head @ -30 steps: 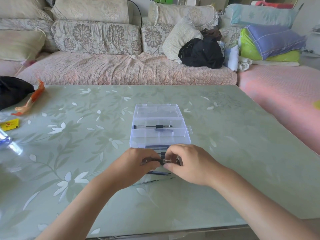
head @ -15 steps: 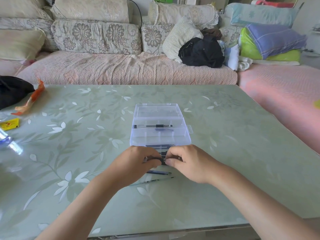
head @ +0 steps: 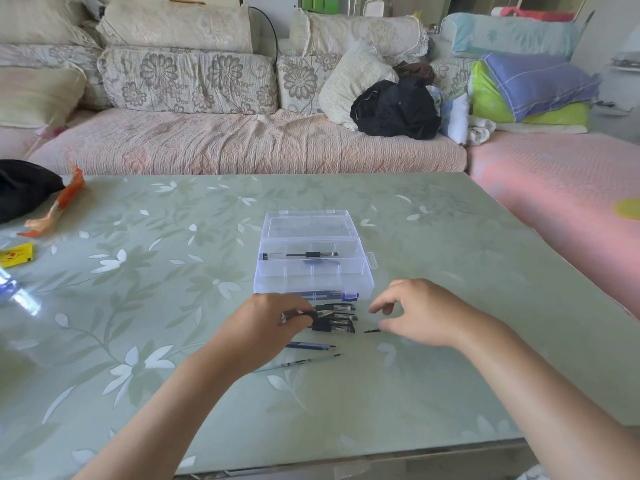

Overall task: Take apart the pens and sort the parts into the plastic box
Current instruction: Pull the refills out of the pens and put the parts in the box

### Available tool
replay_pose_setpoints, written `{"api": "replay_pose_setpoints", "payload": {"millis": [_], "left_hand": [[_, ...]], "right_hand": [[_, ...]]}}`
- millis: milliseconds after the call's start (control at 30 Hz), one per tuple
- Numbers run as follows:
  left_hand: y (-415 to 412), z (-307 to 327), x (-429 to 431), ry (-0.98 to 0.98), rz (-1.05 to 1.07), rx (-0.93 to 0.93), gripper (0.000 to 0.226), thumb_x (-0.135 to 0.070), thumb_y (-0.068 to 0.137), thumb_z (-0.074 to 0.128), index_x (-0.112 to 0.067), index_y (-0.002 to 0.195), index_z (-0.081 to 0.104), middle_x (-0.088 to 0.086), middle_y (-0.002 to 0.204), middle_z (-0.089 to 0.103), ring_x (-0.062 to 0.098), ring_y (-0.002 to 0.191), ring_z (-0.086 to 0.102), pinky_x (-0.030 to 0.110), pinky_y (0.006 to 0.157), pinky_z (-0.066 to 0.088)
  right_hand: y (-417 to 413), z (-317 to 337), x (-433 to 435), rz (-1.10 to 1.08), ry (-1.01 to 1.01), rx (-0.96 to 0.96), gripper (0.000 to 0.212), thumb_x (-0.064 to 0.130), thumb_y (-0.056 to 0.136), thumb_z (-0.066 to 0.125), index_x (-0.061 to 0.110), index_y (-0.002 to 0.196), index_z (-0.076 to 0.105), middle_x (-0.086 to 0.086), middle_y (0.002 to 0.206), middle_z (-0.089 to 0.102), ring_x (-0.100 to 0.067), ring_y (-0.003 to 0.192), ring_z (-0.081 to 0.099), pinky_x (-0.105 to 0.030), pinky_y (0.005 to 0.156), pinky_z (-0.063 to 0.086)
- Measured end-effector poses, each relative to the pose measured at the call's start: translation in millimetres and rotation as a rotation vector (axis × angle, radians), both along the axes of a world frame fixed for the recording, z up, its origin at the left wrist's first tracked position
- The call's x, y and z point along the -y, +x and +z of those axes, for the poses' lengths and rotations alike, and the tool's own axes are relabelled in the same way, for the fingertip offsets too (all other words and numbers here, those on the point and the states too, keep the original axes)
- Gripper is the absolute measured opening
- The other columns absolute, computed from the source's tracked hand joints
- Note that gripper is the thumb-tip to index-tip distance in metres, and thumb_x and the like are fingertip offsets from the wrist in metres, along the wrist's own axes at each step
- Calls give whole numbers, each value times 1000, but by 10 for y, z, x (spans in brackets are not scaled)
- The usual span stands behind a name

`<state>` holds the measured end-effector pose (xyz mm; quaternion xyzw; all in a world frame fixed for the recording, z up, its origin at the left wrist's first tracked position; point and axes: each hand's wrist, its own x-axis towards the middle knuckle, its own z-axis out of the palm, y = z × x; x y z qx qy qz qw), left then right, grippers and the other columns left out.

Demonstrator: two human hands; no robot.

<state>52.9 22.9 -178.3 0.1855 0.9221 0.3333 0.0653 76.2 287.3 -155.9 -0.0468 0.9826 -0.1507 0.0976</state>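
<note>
Head view: left hand (head: 273, 320) grips pens (head: 334, 318); right hand (head: 420, 311) pinches a small black part (head: 372, 330) beside them.

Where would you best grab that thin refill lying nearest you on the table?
Pinch the thin refill around its middle from above, finger and thumb across its width. It lies flat and apart from the other pens, nearly crosswise, tip pointing right, so the bare table leaves room on both sides.

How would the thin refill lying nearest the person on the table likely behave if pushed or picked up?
The refill is a long, very thin tube, so it probably flexes slightly and weighs little. Round and lying loose on the glossy table, it would likely roll or slide if nudged sideways. Its slimness may make pinching it fiddly.
</note>
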Motion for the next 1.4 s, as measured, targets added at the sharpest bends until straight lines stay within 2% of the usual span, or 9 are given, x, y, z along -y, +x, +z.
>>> {"api": "replay_pose_setpoints", "payload": {"millis": [100, 200, 333, 567, 867, 967, 1067, 1233, 1400], "left_hand": [[15, -24, -11, -10, -7, 24, 12, -33, 91, 61, -41, 94, 70, -24, 84, 66, 3, 83, 60, 24, 77, 52], [49, -26, -21, -15, -12, 5, 9, -33, 91, 63, -37, 94, 71, -18, 87, 68, 6, 86, 60, 31, 83, 52], [79, 4, -12, -50, -37, -20, 9, -36, 91, 61, -38, 98, 67, -24, 92, 64, 6, 87, 60, 33, 81, 53], [66, 13, -4, -48, -57, -31, 13, -38, 91, 61, -42, 100, 69, -38, 92, 57, -1, 86, 57, 25, 78, 51], [32, -1, 31, -43, -48, -57, 12, -41, 90, 61, -46, 98, 68, -30, 86, 64, -4, 85, 57, 17, 70, 45], [18, 5, 48, -30, -43, -44, 12, -42, 90, 61, -47, 98, 68, -26, 88, 65, 1, 80, 60, 21, 72, 49], [30, 15, 50, -39, -51, -47, 11, -41, 90, 61, -46, 98, 68, -28, 86, 64, -1, 82, 58, 22, 76, 50], [57, 32, 15, -44, -91, -55, 12, -39, 91, 60, -45, 98, 68, -35, 87, 60, -2, 85, 56, 21, 73, 48], [72, 51, 27, -24, -121, -17, 15, -39, 93, 57, -45, 100, 68, -25, 87, 64, 6, 79, 62, 27, 71, 49]], "right_hand": [[34, -41, 37, 6, 35, -8, 13, 37, 82, 68, 41, 94, 69, 19, 95, 58, -2, 87, 53, -15, 64, 35], [55, -42, 85, 23, 25, -37, 7, 36, 81, 68, 37, 87, 65, 19, 96, 62, -2, 85, 55, -17, 65, 39], [79, 20, 208, 34, -121, -99, 10, 38, 82, 70, 35, 88, 62, 20, 93, 65, 10, 67, 51, -15, 62, 37], [106, 42, 385, 54, -233, -108, 9, 35, 81, 72, 35, 87, 65, 19, 87, 65, 14, 64, 50, -12, 55, 30], [111, 33, 438, 33, -250, -110, 10, 37, 79, 72, 35, 85, 64, 21, 80, 64, 11, 62, 51, -12, 55, 30], [110, 50, 409, -1, -257, -121, 8, 36, 80, 70, 36, 82, 62, 33, 66, 57, 11, 63, 51, -15, 56, 31], [125, 61, 414, 24, -276, -108, 8, 35, 82, 70, 34, 83, 63, 42, 64, 52, 8, 61, 51, -14, 54, 31], [144, 35, 471, 56, -315, -125, 9, 36, 81, 71, 36, 84, 63, 29, 71, 59, 5, 61, 52, -11, 55, 32], [175, 39, 533, 79, -366, -124, 8, 35, 84, 71, 34, 92, 68, 40, 64, 53, 7, 60, 51, -10, 53, 34]]}}
